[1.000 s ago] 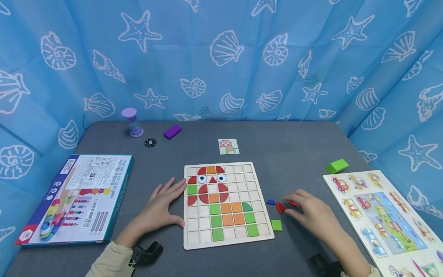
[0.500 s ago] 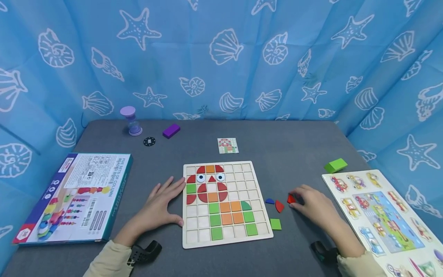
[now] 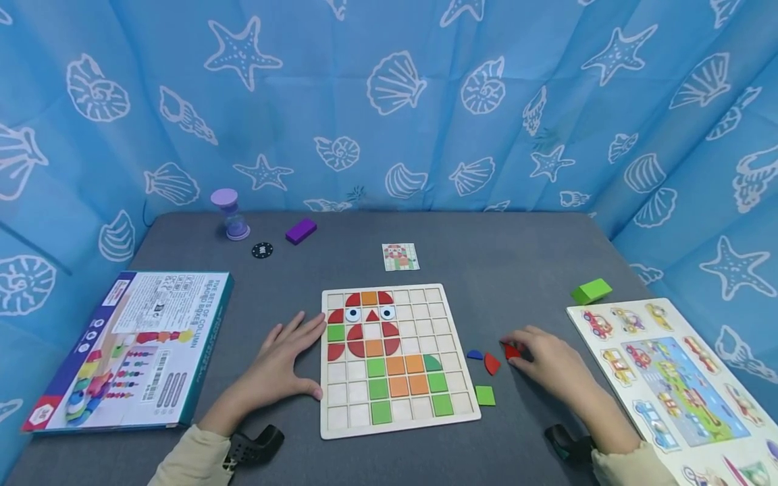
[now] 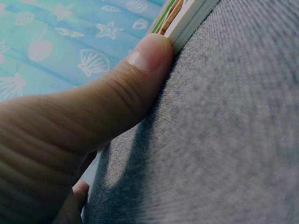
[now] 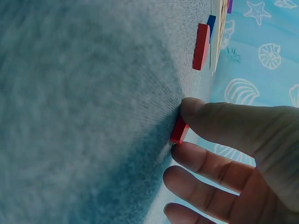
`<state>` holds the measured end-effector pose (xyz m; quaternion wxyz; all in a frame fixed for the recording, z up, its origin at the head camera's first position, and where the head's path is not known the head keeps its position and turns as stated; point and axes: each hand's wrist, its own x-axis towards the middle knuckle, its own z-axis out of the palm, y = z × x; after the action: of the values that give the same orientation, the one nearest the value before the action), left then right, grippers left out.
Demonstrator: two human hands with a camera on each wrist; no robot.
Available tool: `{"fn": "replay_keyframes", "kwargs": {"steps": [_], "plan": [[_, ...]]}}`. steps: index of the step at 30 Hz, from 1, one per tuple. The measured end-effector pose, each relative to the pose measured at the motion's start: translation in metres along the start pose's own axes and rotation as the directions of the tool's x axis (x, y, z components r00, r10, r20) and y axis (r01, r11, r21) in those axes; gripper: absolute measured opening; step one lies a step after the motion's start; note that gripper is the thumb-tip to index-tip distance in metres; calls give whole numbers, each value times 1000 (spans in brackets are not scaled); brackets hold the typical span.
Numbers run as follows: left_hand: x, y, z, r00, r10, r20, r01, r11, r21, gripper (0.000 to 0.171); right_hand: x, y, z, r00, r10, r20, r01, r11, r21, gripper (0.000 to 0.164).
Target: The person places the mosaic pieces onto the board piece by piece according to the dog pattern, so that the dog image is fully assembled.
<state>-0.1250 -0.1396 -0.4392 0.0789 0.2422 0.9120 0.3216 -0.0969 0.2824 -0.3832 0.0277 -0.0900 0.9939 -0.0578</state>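
My left hand (image 3: 282, 364) lies spread beside the wooden grid board (image 3: 462, 405), its thumb and fingertips at the board's left edge. In the left wrist view the thumb (image 4: 149, 56) presses against the board's side (image 4: 187, 23). To the board's right, my right hand (image 3: 543, 358) pinches a small red piece (image 3: 512, 351) between thumb and index finger. That red piece (image 5: 180, 129) stays close to the table in the right wrist view. Nearby lie a red quarter-round piece (image 3: 491, 364), a blue half-round piece (image 3: 475, 354) and a green square (image 3: 485, 395). Red, orange and green tiles form a figure on the board.
A small picture card (image 3: 400, 256) lies behind the board. At left are a boxed toy (image 3: 140, 344), an hourglass (image 3: 232, 214), a black disc (image 3: 263, 250) and a purple block (image 3: 301, 231). A green block (image 3: 591, 291) and a picture puzzle (image 3: 614, 398) sit at right.
My right hand has shifted slightly away from the red quarter-round piece, and the pinched red piece shows more of its face. My left hand stays at the board's edge.
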Motion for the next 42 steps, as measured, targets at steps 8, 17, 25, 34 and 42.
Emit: {"fn": "replay_keyframes", "kwargs": {"steps": [8,17,25,34,42], "plan": [[0,-1,2,1000,4,-6,-4,1000,7,112,3,-4,1,1000,15,-1,-15,1000,23,26],[0,0,1,1000,-4,-8,4,1000,8,112,39,-39,-11,991,-127,-48,131,988,77,25],[0,-4,2,1000,4,-15,-4,1000,7,112,97,-101,-8,960,-279,22,275,956,106,24],[3,-4,5,999,32,-22,-32,999,0,112,113,-121,6,950,-286,124,279,958,70,24],[1,-3,3,1000,8,-15,-8,1000,-2,112,116,-128,8,954,-277,111,271,960,66,24]]}}
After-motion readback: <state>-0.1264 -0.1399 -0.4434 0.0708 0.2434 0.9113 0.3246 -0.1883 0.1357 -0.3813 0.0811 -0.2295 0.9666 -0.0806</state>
